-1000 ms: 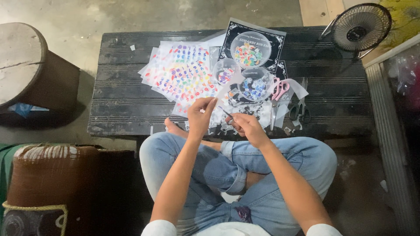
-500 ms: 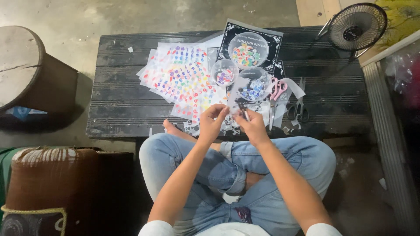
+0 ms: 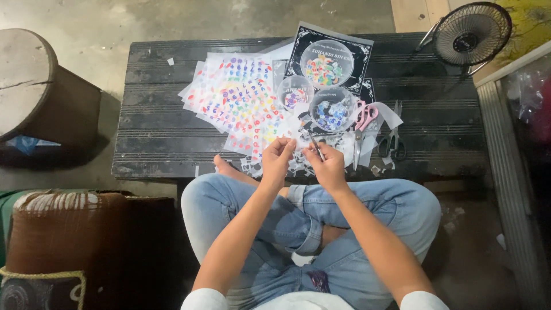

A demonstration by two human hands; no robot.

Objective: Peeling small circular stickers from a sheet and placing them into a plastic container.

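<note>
My left hand point(image 3: 279, 156) and right hand point(image 3: 325, 165) meet above the near edge of a low black slatted table point(image 3: 149, 123), over my crossed legs in jeans. The right hand pinches a thin dark pointed tool point(image 3: 314, 147). My left fingertips pinch a small pale sticker piece point(image 3: 288, 140) beside the tool's tip. Just beyond lie fanned sheets of colourful letter stickers point(image 3: 238, 97) and paper scraps point(image 3: 298, 163).
Three clear round bowls of coloured bits point(image 3: 326, 63) point(image 3: 294, 92) point(image 3: 333, 115) sit behind the hands, on black cards point(image 3: 359, 49). Pink scissors point(image 3: 361, 120) and black scissors point(image 3: 393, 143) lie to the right. A small fan point(image 3: 470, 31) stands far right, a round wooden stool point(image 3: 31, 80) left.
My left hand has moved right, closing up to the right hand. The right hand with the tool has barely shifted.
</note>
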